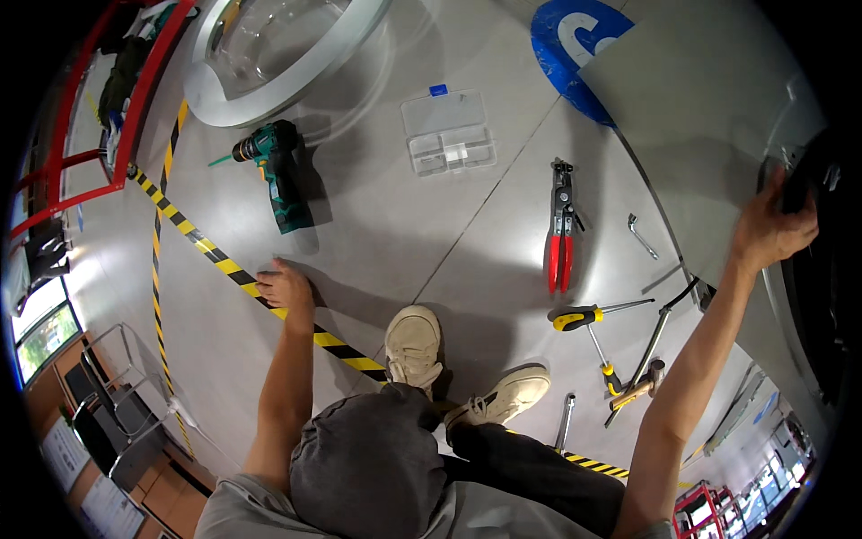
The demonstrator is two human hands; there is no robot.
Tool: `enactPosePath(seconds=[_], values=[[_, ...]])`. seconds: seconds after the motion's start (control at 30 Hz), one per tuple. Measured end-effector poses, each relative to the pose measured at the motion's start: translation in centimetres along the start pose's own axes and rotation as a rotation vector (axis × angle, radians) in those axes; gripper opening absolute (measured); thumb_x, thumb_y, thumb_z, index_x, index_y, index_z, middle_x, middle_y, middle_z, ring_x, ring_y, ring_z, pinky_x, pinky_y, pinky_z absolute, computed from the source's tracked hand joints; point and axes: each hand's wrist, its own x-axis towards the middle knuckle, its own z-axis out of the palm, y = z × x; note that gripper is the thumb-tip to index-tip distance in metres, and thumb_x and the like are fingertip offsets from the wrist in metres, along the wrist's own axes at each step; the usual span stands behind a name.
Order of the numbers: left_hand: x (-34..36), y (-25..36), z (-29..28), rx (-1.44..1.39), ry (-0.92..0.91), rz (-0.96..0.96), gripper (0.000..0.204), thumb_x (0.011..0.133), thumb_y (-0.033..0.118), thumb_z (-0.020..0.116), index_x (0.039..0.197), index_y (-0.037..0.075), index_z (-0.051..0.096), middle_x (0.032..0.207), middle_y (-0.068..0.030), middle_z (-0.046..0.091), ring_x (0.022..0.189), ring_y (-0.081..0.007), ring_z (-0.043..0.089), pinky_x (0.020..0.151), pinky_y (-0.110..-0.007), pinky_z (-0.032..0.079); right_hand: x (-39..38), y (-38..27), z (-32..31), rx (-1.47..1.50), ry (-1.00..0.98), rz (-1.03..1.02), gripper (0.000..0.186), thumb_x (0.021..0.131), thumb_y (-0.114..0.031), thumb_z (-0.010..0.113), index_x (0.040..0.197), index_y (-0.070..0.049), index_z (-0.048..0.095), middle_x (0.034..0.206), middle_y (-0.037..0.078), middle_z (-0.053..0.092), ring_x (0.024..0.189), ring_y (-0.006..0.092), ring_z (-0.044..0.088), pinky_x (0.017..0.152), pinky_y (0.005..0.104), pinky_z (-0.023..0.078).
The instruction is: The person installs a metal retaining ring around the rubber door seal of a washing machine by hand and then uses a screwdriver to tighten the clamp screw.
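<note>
At the right edge of the floor (485,260), a large grey machine (709,117) stands, and its black rim (813,287) is within reach of the person. The right hand (777,225) is at this rim with bent fingers; whether they are closed on it, I cannot tell, because the far side is hidden. The left hand (285,286) is above the striped tape (215,256), its fingers loosely bent and with nothing between them. The step in hand seems to be handling or feeling the rim. A next move there would, in my judgement, call for a steady hold and careful fingers.

Toward the floor's far edge lies a round door (220,103), with a green drill (280,175) near it. A clear box (449,148) lies between this drill and the red-handled pliers (561,234); nearer to the person are a screwdriver (577,318) and a hammer (642,384).

About writing: the blue circle (549,45) bears a white mark, partly hidden. On the wall sheets (67,449), the print is too small to read.
</note>
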Motion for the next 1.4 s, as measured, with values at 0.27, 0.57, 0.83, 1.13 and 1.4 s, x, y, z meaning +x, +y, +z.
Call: enactPosePath(seconds=[0.27, 0.57, 0.83, 1.13, 1.4], values=[[1.2, -0.4, 3.0, -0.001, 0.124, 0.122, 0.067, 0.097, 0.054, 0.044, 0.140, 0.003, 0.045, 0.142, -0.0210, 0.046, 0.132, -0.0371, 0.042, 0.111, -0.050, 0.028, 1.7, -2.4, -5.8, 0.080, 0.017, -0.020, 0.061, 0.080, -0.025, 0.082, 0.124, 0.004, 0.050, 0.117, 0.019, 0.052, 0.108, 0.0308, 0.053, 0.094, 0.0407, 0.045], [2.0, -2.6, 5.2, 0.362, 0.170, 0.195, 0.063, 0.097, 0.058, 0.041, 0.135, 0.008, 0.047, 0.129, -0.0199, 0.052, 0.111, -0.0359, 0.055, 0.094, -0.050, 0.045, 4.0, -2.7, -5.1, 0.452, -0.225, 0.264, 0.063, 0.089, -0.027, 0.070, 0.135, 0.003, 0.040, 0.122, 0.015, 0.040, 0.111, 0.0246, 0.046, 0.093, 0.0374, 0.040], [4.8, -4.6, 8.6, 0.204, 0.319, 0.046, 0.072, 0.095, 0.066, 0.033, 0.135, 0.008, 0.048, 0.130, -0.0175, 0.052, 0.123, -0.0370, 0.049, 0.102, -0.053, 0.036, 2.7, -2.0, -4.2, 0.566, -0.337, 0.369, 0.040, 0.092, -0.022, 0.069, 0.119, 0.004, 0.054, 0.103, 0.012, 0.054, 0.091, 0.0223, 0.058, 0.080, 0.0322, 0.046], [8.7, -8.8, 13.2, 0.197, 0.413, 0.030, 0.078, 0.093, 0.068, 0.031, 0.132, 0.002, 0.044, 0.137, -0.0232, 0.044, 0.128, -0.0400, 0.039, 0.104, -0.059, 0.029, 2.4, -2.0, -3.3, 0.509, -0.317, 0.356, 0.034, 0.093, -0.024, 0.067, 0.113, 0.000, 0.053, 0.094, 0.008, 0.053, 0.082, 0.0169, 0.053, 0.073, 0.0299, 0.043], [4.1, -2.9, 6.0, 0.222, 0.107, 0.054, 0.071, 0.097, 0.056, 0.037, 0.137, -0.002, 0.039, 0.141, -0.0271, 0.040, 0.128, -0.0447, 0.041, 0.103, -0.059, 0.036, 2.3, -3.2, -2.3, 0.457, -0.142, 0.356, 0.030, 0.095, -0.026, 0.065, 0.103, 0.001, 0.055, 0.091, 0.005, 0.058, 0.085, 0.0123, 0.050, 0.080, 0.0275, 0.041]])
